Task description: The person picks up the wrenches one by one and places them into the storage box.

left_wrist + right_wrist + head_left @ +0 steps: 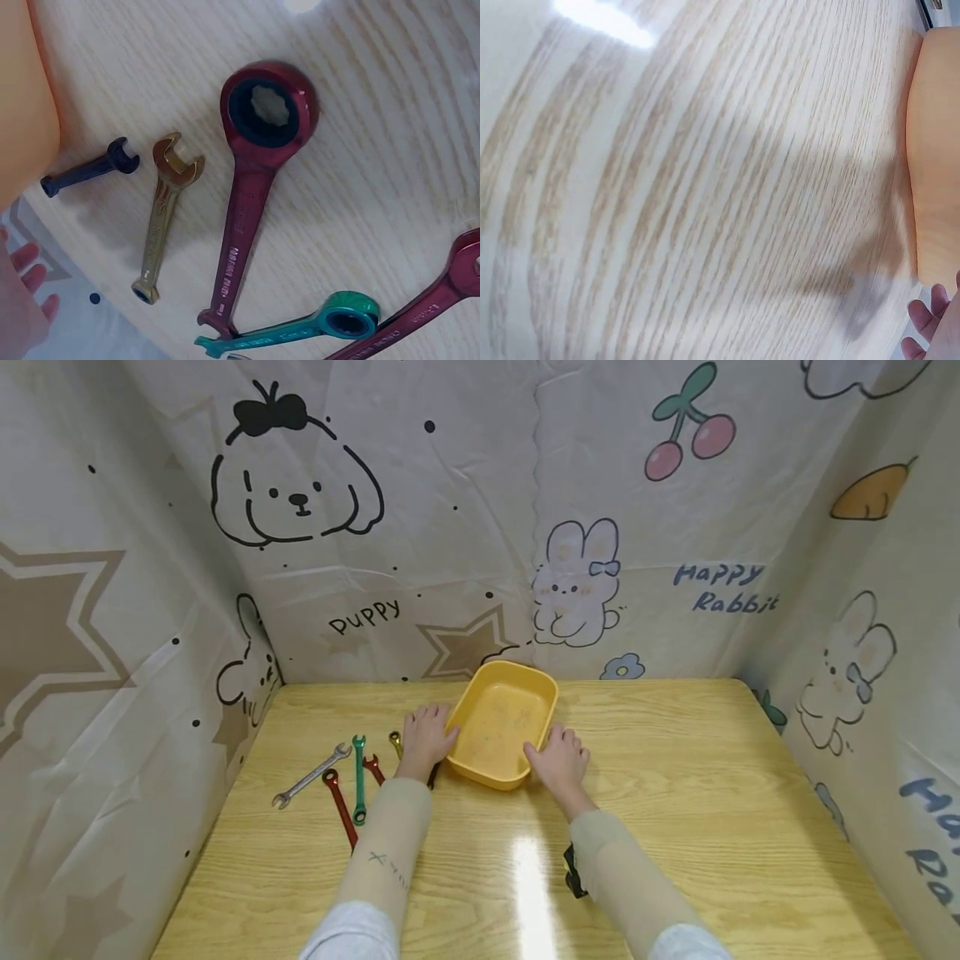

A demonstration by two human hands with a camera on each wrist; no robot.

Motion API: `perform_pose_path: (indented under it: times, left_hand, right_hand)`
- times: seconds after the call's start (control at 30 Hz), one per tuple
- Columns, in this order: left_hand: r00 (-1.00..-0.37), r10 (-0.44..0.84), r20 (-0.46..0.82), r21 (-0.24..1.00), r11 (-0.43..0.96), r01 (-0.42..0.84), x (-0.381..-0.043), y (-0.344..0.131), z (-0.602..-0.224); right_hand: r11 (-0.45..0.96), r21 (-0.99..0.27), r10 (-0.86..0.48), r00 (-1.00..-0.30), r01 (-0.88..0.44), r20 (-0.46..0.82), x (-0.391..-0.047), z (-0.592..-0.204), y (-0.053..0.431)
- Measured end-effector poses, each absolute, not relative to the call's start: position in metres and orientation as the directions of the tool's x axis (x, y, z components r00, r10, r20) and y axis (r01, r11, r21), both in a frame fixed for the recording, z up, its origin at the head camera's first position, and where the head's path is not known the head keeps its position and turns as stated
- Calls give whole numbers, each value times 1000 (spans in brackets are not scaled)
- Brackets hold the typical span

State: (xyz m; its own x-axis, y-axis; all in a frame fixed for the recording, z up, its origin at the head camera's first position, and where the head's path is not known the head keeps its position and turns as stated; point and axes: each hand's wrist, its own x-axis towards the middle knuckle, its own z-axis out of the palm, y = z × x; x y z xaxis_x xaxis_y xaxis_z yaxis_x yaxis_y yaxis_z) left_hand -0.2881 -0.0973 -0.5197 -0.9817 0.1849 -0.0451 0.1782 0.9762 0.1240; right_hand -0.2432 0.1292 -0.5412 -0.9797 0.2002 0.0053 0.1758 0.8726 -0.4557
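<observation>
Only head view shows hands (425, 742) (561, 765) seemingly holding tub (501, 722).

I count two grips of mine: one left grip (426, 740) and one right grip (560, 762). I count one yellow bin (501, 727) and one worktop (675, 793). My tally of wrenches comes to six: two red ones, namely a long red wrench (342, 810) and a second red wrench (377, 772), plus one green wrench (359, 781), one silver wrench (311, 775), one gold wrench (159, 225) and one dark wrench (86, 171). Among the printed drawings, I see one puppy (296, 506), two cherries (712, 437) and one blue flower (622, 667).
</observation>
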Motion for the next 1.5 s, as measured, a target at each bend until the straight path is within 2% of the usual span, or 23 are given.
perform_pose_path:
  times: [0.2, 0.43, 0.9, 1.5]
  left_hand:
    - [-976, 175, -128, 149, 976, 156, -289, -94, -517]
    - [-967, 180, -181, 115, 980, 161, -290, -92, -518]
    - [-969, 183, -167, 111, 980, 166, -289, -93, -517]
    - [-972, 168, -166, 182, 974, 138, -282, -91, -523]
  right_hand:
    - [890, -420, 192, -981, 175, -2, -246, -540, 131]
    - [910, -383, 168, -986, 159, -10, -247, -538, 133]
    - [919, -365, 151, -988, 153, -34, -247, -537, 130]
    - [932, -340, 122, -992, 122, -21, -246, -540, 134]
